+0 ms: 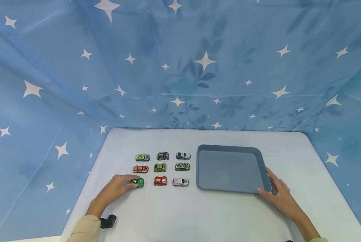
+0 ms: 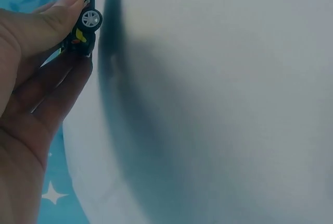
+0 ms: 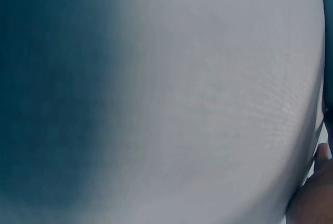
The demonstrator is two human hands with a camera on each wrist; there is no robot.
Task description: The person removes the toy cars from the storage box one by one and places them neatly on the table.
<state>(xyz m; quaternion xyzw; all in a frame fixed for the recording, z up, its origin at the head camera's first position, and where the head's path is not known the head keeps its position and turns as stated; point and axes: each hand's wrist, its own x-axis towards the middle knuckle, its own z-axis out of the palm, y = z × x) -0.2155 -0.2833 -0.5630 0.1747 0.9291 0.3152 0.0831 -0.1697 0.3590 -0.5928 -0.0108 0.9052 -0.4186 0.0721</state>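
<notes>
Several toy cars stand in a three-by-three grid on a white-covered table point(image 1: 174, 215). My left hand point(image 1: 132, 183) pinches the green car point(image 1: 139, 182) at the grid's near left corner. The left wrist view shows the thumb point(image 2: 70, 2) on top of this green car point(image 2: 86, 18), with fingers point(image 2: 73, 70) under its side. My right hand point(image 1: 266, 184) rests on the near right corner of an empty grey-blue tray point(image 1: 204, 185), fingers straight along its right rim, thumb at its front edge. Only a sliver of that hand point(image 3: 315, 193) shows in the right wrist view.
Beside the green car sit a red car point(image 1: 160, 180) and a white-pink car point(image 1: 180, 182). Behind them are an orange car point(image 1: 140, 169), an olive car point(image 1: 160, 167) and a camo car point(image 1: 182, 166), then a further row. Blue star-patterned cloth point(image 1: 180, 67) hangs behind and at both sides.
</notes>
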